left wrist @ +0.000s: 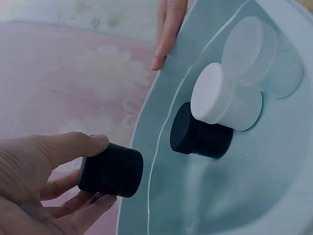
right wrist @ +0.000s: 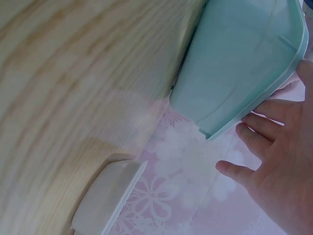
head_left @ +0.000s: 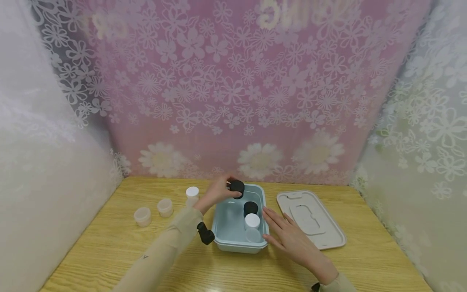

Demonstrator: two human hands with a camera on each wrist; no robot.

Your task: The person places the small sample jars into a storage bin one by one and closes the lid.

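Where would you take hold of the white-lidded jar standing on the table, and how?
Probably by the round sides of its white lid, from above: the jar stands upright with that lid uppermost, and the left arm crosses in front of its base, making the near side look awkward.

In the head view, a wood-grained surface spreads at 6 o'clock. A pink cloth hangs at 12 o'clock, printed with white outlined flowers. On it, large daisies sit at 8, 5 and 4 o'clock, pale lettering near 1. A whitish drape hangs at 9 o'clock, a pale flowered one at 3.
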